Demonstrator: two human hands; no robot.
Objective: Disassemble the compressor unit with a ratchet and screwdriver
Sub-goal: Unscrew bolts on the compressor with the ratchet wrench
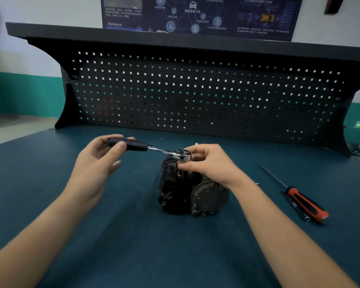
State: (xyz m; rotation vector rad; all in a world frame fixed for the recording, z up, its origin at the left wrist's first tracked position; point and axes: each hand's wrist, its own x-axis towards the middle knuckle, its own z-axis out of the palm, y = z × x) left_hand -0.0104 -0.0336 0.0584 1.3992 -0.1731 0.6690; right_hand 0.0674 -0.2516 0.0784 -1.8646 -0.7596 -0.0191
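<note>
While the left hand (100, 154) grips the ratchet (154, 149), the right hand (208, 163) pinches its head atop the compressor (187, 194).

This is a workshop, most likely a teaching one for vehicle mechanics; a heavy workbench (133, 235) with a dark teal mat fills the foreground; a black perforated tool panel (195, 96) stands upright along its back edge under a dark shelf (175, 38); a grimy compressor unit (187, 196) sits on the mat with a ratchet (154, 148) held over it; a red-and-black screwdriver (299, 200) lies off to the right beside a slim metal bar; on the white wall behind hangs a dark blue poster (200, 15) with a car icon and linked diagrams; the lower wall is painted green.
</note>
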